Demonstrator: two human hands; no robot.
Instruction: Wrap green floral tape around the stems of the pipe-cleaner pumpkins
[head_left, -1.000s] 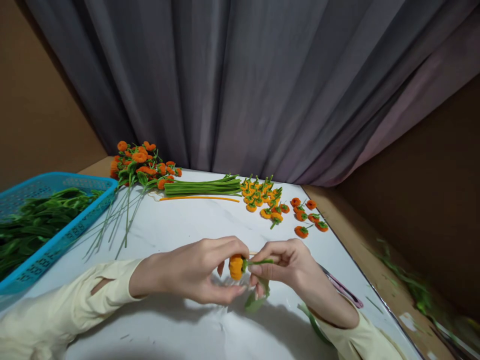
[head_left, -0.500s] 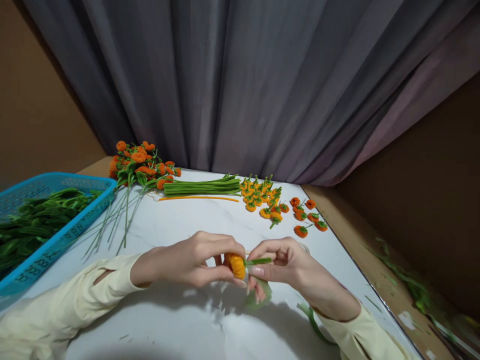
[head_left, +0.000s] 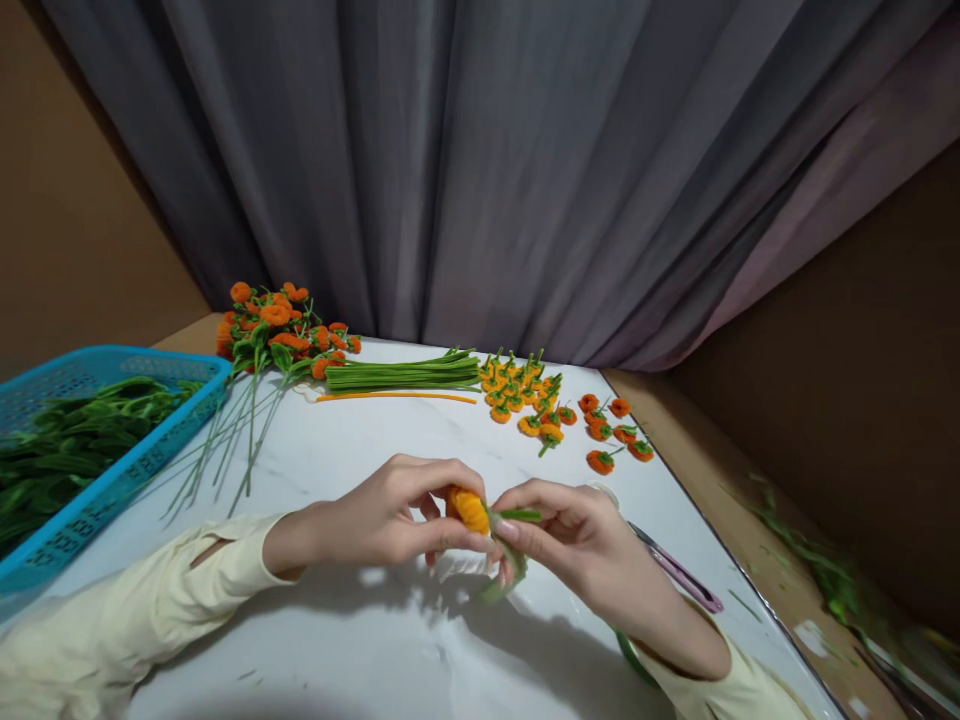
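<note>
My left hand [head_left: 397, 510] is closed around a yellow-orange fuzzy pumpkin-like ball [head_left: 470, 510] made of chenille stem, holding it between thumb and fingers. From its right side juts a short green stem [head_left: 521, 515]. My right hand [head_left: 562, 525] pinches at the base of that stem, thumb and fingertips against a strip of pale green floral tape [head_left: 510, 570]. The strip hangs below the fingers, blurred by motion. Both hands are above the white tabletop, nearly touching each other. Part of a green ring, perhaps a tape roll [head_left: 634, 655], shows under my right wrist.
Farther back lie a bundle of green chenille stems [head_left: 405, 373], several yellow balls [head_left: 517, 390] and several orange ones [head_left: 600, 430]. Orange flowers [head_left: 277, 320] are piled back left. A blue basket [head_left: 150, 445] holds green leaves. A pink-handled tool [head_left: 682, 575] lies by my right forearm.
The yellow ball has tilted and shifted slightly up-left in my left hand. My right hand has turned a little, the tape strip swung left, and the pink-handled tool has come into view.
</note>
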